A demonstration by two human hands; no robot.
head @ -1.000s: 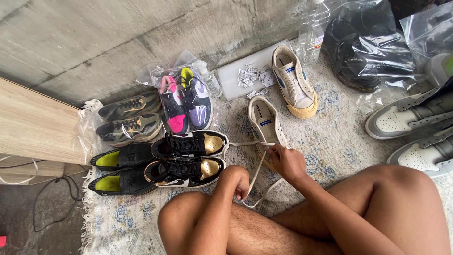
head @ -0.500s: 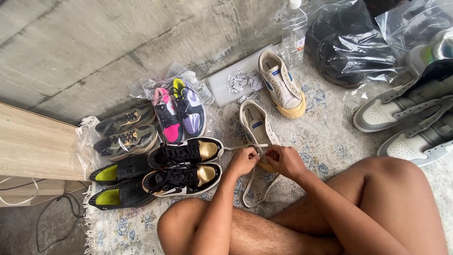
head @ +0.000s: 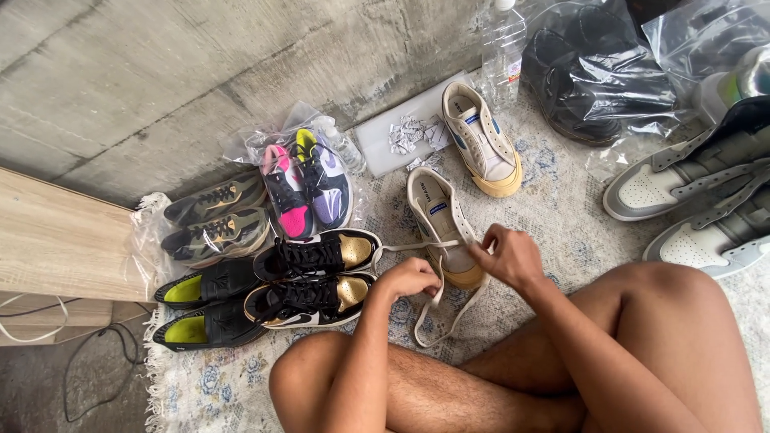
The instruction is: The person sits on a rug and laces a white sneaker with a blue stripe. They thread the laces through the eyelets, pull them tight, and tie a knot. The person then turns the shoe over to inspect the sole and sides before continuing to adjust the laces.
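A cream low-top sneaker lies on the patterned rug in front of my crossed legs. My right hand pinches its cream shoelace over the toe end of the shoe. My left hand is closed on the other stretch of the same lace, which loops down onto the rug. The matching second cream sneaker lies farther away, laceless and untouched.
Left of my hands sit a black-and-gold pair, a black pair with yellow insoles, an olive pair and a pink-and-purple bagged pair. Grey-white high-tops, bagged dark shoes, a plastic bottle and a wooden board surround the rug.
My left hand came up from my knee to the shoe and closed on the lace. My right hand shifted slightly toward the toe, and the view moved a little.
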